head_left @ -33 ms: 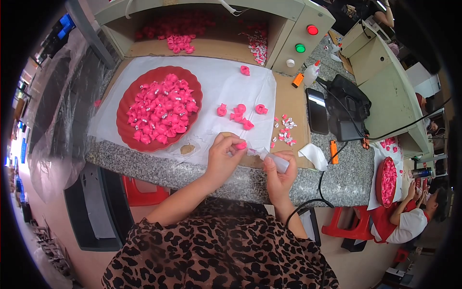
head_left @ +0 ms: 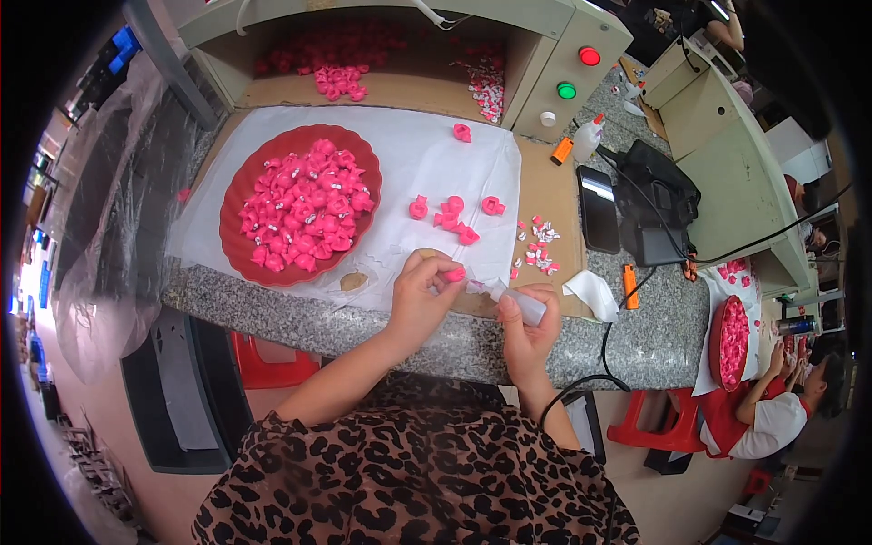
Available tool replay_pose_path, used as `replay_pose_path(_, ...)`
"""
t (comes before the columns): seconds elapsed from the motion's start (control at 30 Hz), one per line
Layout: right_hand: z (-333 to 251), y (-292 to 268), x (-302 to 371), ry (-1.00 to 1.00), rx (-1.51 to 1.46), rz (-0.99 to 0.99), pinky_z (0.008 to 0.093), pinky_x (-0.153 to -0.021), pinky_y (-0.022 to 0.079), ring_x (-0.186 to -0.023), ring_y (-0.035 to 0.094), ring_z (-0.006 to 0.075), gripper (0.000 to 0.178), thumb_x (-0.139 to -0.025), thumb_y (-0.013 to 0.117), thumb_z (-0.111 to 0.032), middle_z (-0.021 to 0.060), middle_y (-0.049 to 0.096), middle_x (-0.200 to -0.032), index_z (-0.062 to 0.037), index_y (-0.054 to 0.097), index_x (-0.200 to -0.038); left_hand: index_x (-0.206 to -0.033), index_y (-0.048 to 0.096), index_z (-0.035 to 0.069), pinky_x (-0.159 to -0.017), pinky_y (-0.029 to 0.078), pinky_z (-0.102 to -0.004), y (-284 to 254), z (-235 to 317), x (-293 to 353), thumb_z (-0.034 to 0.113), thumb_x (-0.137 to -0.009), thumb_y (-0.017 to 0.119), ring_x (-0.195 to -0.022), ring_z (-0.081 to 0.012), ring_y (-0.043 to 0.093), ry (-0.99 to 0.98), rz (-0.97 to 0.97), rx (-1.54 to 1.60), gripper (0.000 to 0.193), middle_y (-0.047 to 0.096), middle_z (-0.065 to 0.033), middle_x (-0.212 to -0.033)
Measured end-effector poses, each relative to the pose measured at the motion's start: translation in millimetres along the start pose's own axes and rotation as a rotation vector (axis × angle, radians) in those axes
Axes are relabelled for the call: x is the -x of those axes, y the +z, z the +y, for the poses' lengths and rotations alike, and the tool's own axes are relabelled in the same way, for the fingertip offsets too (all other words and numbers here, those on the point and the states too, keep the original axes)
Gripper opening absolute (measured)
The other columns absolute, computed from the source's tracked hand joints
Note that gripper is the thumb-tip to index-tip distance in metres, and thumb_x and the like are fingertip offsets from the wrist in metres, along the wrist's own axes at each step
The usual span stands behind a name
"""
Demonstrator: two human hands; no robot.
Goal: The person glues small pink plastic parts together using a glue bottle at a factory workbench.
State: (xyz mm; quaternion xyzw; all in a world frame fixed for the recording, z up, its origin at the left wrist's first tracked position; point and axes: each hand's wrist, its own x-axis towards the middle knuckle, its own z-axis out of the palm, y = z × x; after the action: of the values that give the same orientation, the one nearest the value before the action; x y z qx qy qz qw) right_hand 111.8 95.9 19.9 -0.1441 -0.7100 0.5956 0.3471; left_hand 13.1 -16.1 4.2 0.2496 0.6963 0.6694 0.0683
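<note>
My left hand (head_left: 422, 295) pinches a small pink plastic piece (head_left: 455, 274) between thumb and fingertips over the front of the bench. Wrapped round a translucent squeeze bottle (head_left: 527, 307), my right hand (head_left: 531, 331) tilts its thin nozzle toward that piece. Just beyond the hands, several hollow pink pieces (head_left: 451, 213) lie on the white paper (head_left: 400, 136). To the left, a red scalloped tray (head_left: 238, 245) carries a heap of pink pieces (head_left: 304, 204) with small white bits on some. Little white and pink parts (head_left: 543, 232) are scattered on cardboard to the right.
A beige cabinet (head_left: 531, 68) with more pink pieces inside stands behind the paper. On the right are a phone (head_left: 598, 209), a black bag (head_left: 654, 186), orange lighters (head_left: 630, 286), a white cloth (head_left: 592, 294) and a black cable (head_left: 604, 354). A co-worker (head_left: 772, 409) sits farther right.
</note>
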Motion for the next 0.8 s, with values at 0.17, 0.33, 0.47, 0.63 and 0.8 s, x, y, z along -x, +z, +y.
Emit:
replay_pose_path(0.17,0,0,-1,0.030,-0.038,0.007,0.0229,-0.062,0.039,-0.072,0.047,0.0129,0.020,-0.076,0.060,-0.006,0.0084,0.047,-0.082,-0.0004,0.045,-0.087,-0.086,0.055,-0.002,-0.060,0.042,-0.0173,-1,-4,0,-0.008,-0.068,0.062,-0.069,-0.0066,0.049,-0.039,-0.034,0.030,0.020,0.045,-0.0064,-0.093)
replay_pose_path(0.33,6,-2,-4,-0.083,0.080,-0.033,0.0207,-0.053,0.042,-0.062,0.050,0.0105,0.016,-0.080,0.055,-0.005,0.0059,0.044,-0.084,-0.0005,0.041,-0.086,-0.084,0.057,0.001,-0.055,0.042,-0.0190,2,-3,0,-0.002,-0.067,0.064,-0.059,-0.0071,0.049,0.005,0.019,0.029,0.019,0.049,-0.0044,-0.083)
replay_pose_path(0.47,0,-1,-5,-0.083,0.080,-0.030,0.0210,-0.053,0.042,-0.062,0.051,0.0107,0.016,-0.080,0.055,-0.006,0.0058,0.045,-0.083,-0.0007,0.042,-0.086,-0.088,0.058,0.001,-0.056,0.041,-0.0186,-2,0,-2,-0.001,-0.068,0.064,-0.062,-0.0075,0.049,0.032,-0.018,0.024,0.020,0.049,-0.0044,-0.083)
replay_pose_path(0.63,-13,-1,-12,0.109,-0.288,0.019,0.0221,-0.051,0.042,-0.061,0.052,0.0121,0.016,-0.079,0.056,-0.007,0.0068,0.050,-0.078,-0.0021,0.043,-0.086,-0.106,0.053,0.003,-0.070,0.042,-0.0248,-17,15,-9,0.004,-0.077,0.055,-0.077,-0.0161,0.050,-0.044,-0.261,-0.057,0.029,0.051,-0.0078,-0.089)
replay_pose_path(0.8,-11,-6,-18,0.146,-0.296,-0.009,0.0220,-0.051,0.041,-0.060,0.051,0.0122,0.017,-0.078,0.057,-0.007,0.0068,0.051,-0.077,-0.0022,0.043,-0.087,-0.115,0.047,0.004,-0.076,0.038,-0.0230,-29,16,-17,0.002,-0.082,0.047,-0.086,-0.0138,0.047,-0.045,-0.451,-0.089,0.033,0.049,-0.0077,-0.095)
